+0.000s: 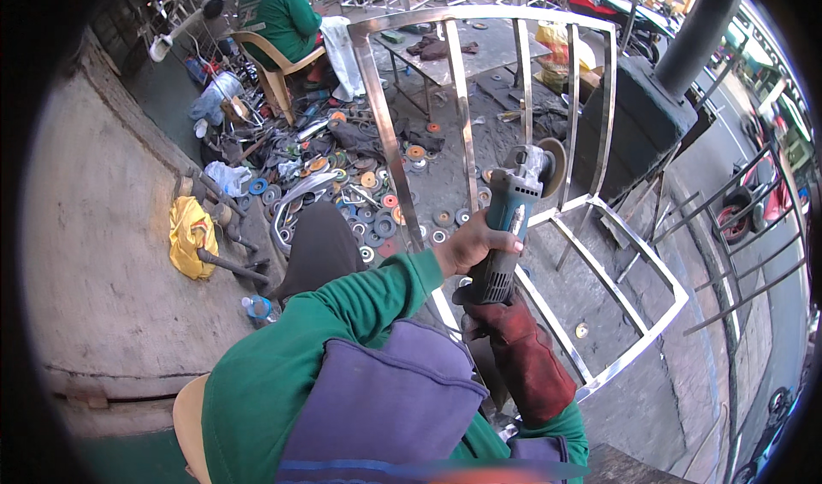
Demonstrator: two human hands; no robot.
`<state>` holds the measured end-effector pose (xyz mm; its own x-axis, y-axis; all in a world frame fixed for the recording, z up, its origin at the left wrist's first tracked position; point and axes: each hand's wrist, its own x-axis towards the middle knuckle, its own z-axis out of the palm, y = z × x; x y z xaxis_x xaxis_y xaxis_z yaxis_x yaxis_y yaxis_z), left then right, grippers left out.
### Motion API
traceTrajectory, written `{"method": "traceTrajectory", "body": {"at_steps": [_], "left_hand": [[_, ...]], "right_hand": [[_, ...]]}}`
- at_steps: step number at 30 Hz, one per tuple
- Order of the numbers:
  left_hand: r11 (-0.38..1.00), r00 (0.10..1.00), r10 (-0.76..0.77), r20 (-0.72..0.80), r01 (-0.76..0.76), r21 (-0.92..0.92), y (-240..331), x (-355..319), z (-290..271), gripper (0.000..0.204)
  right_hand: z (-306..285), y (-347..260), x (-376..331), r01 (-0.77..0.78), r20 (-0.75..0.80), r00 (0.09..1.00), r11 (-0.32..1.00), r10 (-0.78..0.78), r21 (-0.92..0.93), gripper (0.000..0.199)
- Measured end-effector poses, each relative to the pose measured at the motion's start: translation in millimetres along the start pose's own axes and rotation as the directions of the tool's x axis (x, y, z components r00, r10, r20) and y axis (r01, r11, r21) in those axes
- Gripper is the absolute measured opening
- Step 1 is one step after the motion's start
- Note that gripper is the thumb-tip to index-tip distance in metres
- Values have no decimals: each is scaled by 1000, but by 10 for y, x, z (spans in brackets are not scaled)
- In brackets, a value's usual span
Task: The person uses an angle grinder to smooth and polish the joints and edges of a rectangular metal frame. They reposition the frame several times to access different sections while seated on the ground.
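Observation:
A teal and grey angle grinder (512,210) stands upright in front of me, its round disc (555,169) at the top right. My bare left hand (473,243) is closed round the body, thumb across the front. Below it, my right hand (501,317), in a red work glove, is closed on the grinder's rear end; its fingers are partly hidden. Behind and around the grinder is a shiny metal frame (486,13) of square tubes with several bars. The disc overlaps the frame's bars in view; I cannot tell whether it touches them.
Many used grinding discs (385,225) litter the ground. Left lie a yellow cloth (190,237) and a plastic bottle (259,307). A person (276,17) in green sits on a plastic chair (278,77) near a low table (467,52). A dark box-like block (629,112) stands right.

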<state>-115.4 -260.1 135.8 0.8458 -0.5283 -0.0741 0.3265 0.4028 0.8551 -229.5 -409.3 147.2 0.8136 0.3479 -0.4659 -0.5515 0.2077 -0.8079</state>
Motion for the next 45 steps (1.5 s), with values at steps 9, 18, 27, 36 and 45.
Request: {"method": "traceTrajectory", "body": {"at_steps": [9, 18, 27, 36, 45], "left_hand": [[970, 975, 208, -76, -196, 145, 403, -367, -122, 46], [838, 785, 518, -340, -386, 386, 1172, -1103, -1198, 36], [932, 737, 354, -576, -327, 154, 1259, -1365, -2921, 57], [945, 877, 41, -479, -190, -266, 475, -811, -3569, 45], [909, 906, -9, -422, -168, -381, 287, -447, -3476, 49]], "right_hand": [[-141, -180, 134, 245, 246, 950, 947, -192, -208, 73], [-608, -116, 280, 332, -255, 875, 894, -410, -300, 78], [-1421, -53, -55, -120, -588, 561, 646, -582, -754, 89], [-1019, -182, -42, -672, -740, 672, 443, 29, -593, 87], [-1047, -183, 106, -669, -714, 698, 405, 56, -623, 93]]}}
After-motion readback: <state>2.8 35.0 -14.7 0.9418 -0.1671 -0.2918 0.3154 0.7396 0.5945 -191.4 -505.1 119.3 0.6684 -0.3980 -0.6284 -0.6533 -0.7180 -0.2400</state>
